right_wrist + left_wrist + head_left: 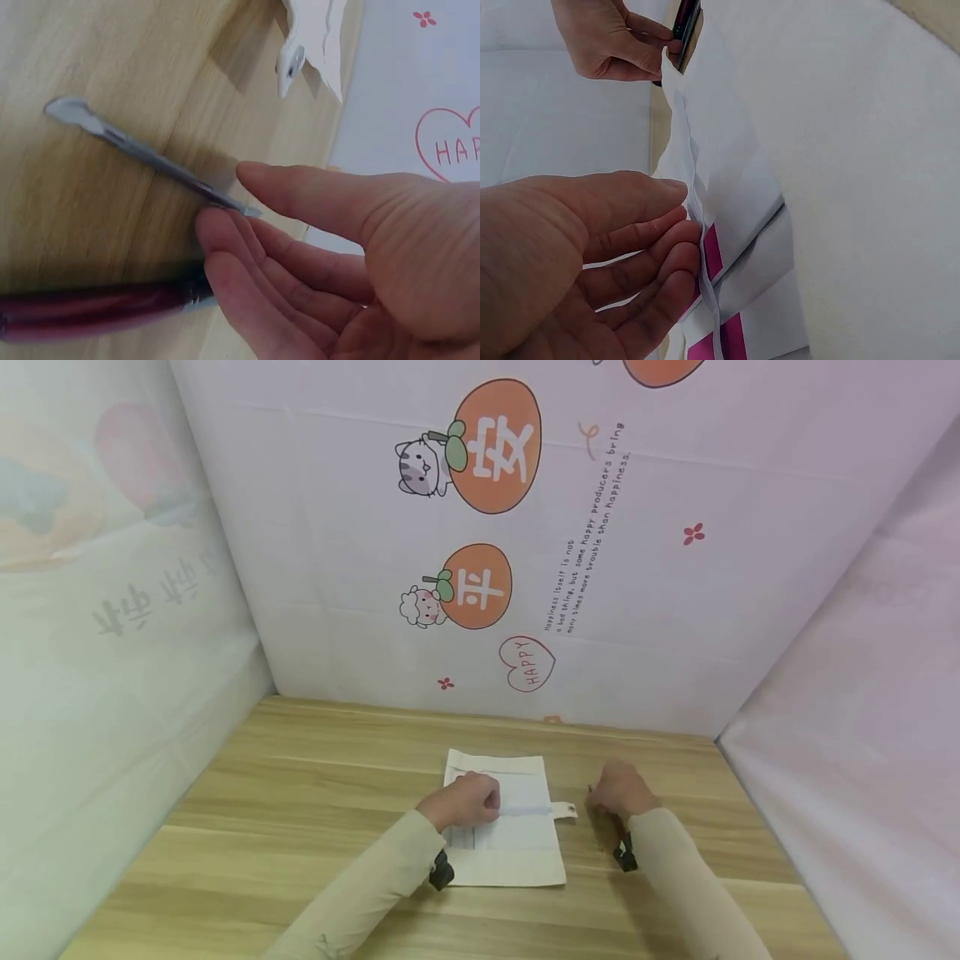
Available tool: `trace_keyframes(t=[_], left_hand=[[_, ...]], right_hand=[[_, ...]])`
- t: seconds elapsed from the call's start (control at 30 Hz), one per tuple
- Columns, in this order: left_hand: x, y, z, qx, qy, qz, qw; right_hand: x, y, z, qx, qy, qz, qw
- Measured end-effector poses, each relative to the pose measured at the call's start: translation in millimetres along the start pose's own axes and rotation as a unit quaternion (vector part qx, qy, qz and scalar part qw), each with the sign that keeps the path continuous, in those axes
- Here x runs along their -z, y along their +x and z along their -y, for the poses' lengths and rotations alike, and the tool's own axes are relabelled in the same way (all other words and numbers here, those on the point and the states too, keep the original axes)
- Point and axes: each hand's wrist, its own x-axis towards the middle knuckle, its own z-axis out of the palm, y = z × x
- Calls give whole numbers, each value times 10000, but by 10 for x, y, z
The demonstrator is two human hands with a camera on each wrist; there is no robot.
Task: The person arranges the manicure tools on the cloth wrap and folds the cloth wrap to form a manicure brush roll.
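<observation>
White pouch: we see the white pouch (517,867) lying unfolded on the wooden tabletop (315,793), in front of us, between the sleeves (367,881).
Strap: a short strap (562,811) with a snap sticks out from the pouch's right edge, towards the right hand.
Left hand: we find the left hand (468,799) over the middle of the pouch, fingers bent and tips touching a thin pale band (695,199); we cannot tell whether thumb and fingers pinch it.
Pink strips: beside those fingertips we see pink strips (714,251) on the white panels inside the pouch.
Right hand: we see the right hand (621,789) beyond the strap, its thumb spread apart from loosely bent fingers, with a gap between.
Slim metal tool: we see the slim metal tool (165,166) with one end at those fingertips and its broader, blurred end pointing away.
Dark red handle: just beside the right fingertips we see a dark red handle (97,309), also above the tabletop's wood grain in that view.
Backdrop: behind everything we have a printed cloth (337,527) with orange fruit and a heart.
</observation>
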Motion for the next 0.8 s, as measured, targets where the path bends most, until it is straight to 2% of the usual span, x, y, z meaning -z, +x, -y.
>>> trace_keyframes(t=[0.23, 0.57, 0.8], left_hand=[[-8, 30, -29, 300, 144, 119, 9994], [-47, 95, -25, 553, 235, 155, 9981], [-77, 133, 1, 573, 327, 113, 9978]], right_hand=[[-19, -5, 78, 29, -245, -98, 9996], [-11, 83, 102, -297, -268, 237, 9989], [-60, 97, 124, -191, -355, 211, 9990]])
